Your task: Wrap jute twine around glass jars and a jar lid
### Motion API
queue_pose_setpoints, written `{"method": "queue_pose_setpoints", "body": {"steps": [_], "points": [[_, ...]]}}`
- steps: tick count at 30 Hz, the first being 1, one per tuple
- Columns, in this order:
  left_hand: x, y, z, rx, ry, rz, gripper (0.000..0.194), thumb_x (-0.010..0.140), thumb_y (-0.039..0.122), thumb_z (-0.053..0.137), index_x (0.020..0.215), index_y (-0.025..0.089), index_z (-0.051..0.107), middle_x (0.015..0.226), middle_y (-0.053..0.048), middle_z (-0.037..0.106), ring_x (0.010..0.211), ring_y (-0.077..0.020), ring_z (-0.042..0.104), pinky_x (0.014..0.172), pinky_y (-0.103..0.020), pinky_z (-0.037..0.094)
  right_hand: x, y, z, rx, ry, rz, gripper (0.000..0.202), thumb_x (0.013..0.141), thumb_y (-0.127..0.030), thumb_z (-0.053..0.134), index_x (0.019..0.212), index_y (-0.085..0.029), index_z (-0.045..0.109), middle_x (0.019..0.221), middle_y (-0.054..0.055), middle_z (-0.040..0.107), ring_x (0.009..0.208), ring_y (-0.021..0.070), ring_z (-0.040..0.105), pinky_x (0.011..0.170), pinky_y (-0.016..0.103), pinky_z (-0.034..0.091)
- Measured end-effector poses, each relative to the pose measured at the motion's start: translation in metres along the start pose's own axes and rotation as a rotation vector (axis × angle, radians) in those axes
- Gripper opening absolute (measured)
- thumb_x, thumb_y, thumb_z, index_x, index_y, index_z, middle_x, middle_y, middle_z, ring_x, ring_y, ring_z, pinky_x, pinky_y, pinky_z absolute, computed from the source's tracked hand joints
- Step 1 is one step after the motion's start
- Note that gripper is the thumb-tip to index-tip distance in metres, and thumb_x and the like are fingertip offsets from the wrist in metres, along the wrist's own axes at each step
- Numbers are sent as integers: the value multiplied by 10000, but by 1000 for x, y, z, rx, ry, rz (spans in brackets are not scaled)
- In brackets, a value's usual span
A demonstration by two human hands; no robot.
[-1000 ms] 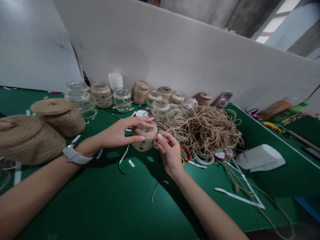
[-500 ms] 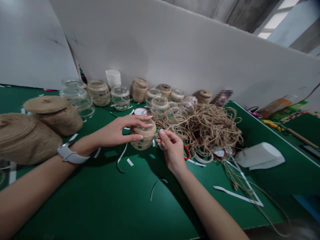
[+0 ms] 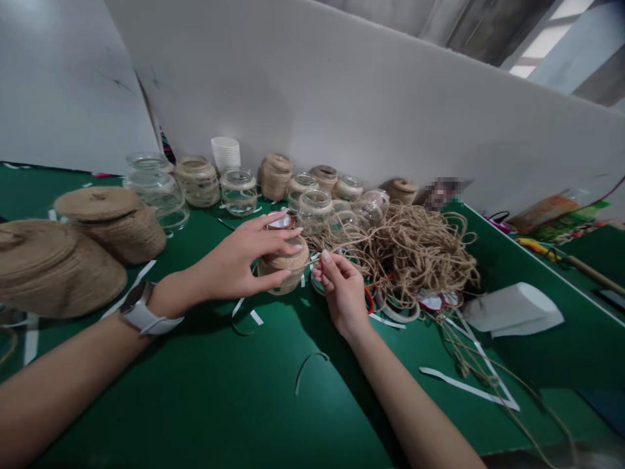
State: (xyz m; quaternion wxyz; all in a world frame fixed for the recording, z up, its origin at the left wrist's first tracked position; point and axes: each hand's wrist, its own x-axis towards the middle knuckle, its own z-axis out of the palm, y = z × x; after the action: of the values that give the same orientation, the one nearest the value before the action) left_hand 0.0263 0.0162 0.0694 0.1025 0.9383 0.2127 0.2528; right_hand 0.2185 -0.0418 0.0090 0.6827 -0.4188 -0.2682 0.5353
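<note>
"What's in hand by the heap of twine [image 3: 420, 251]?"

"A jar [image 3: 295, 263], banded with twine round its upper part, just left of the heap at a green table [image 3: 205, 391]. The left hand [image 3: 239, 257] lies over it, thumb and fingers spread apart, thumb along the near side. How firmly it presses, I can't tell from here."

"And the right hand [image 3: 344, 288]?"

"Between jar and heap, thumb and fingertip pinched together on a strand [image 3: 311, 262] that reaches the jar. To my eye, a hard tug there could twist or drag the jar, if the left hand sits too lightly."

"Does the strand run back to the heap?"

"The right hand hides that. If it does, those tangled loops could snag it; if the pinch slips, the strand could slacken."

"Other hazards?"

"Clear jars [image 3: 315, 210] crowd the heap's left edge, just beyond the banded one. A backward slip might knock glass on glass. A red handle [image 3: 370, 301] shows at the heap's near left, beside the right hand, where loose twine could catch."
</note>
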Motion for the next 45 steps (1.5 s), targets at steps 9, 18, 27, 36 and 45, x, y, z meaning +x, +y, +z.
{"method": "queue_pose_setpoints", "body": {"steps": [9,18,27,36,45], "points": [[2,8,-2,-17,-15,18,282,933,336,544,1169,236,663,1307,-39,643,1303,-250,489,1110,-456,386,4,6,-9,-130,-110,-78,274,673,-448,798,742,-213,675,770,-30,654,723,102,584,690,223,492],[0,8,1,-30,-139,-2,352,975,245,410,1302,234,539,1436,-67,528,1443,-253,315,1152,-478,308,3,5,-10,-101,-229,-115,224,740,-419,754,744,-225,642,1171,18,689,1145,165,600,991,306,447],[-1,20,5,113,-75,6,286,953,382,516,1156,203,609,1344,-82,611,1377,-266,431,1098,-400,398,1,6,-10,-149,-183,-171,205,710,-394,783,746,-225,673,1071,23,741,1125,186,629,963,314,473],[1,18,3,48,-60,-5,389,969,265,479,1356,249,504,1395,-39,572,1351,-209,469,1092,-361,416,3,7,-13,-93,-164,-172,181,738,-391,762,803,-249,669,1043,-5,751,1079,173,653,998,342,463],[-4,21,9,126,76,46,268,904,423,586,963,174,665,1408,-130,547,1247,-277,571,993,-402,504,-6,5,-9,-205,-187,-203,130,747,-340,762,795,-245,688,944,-2,765,1026,188,679,928,332,497]]}}
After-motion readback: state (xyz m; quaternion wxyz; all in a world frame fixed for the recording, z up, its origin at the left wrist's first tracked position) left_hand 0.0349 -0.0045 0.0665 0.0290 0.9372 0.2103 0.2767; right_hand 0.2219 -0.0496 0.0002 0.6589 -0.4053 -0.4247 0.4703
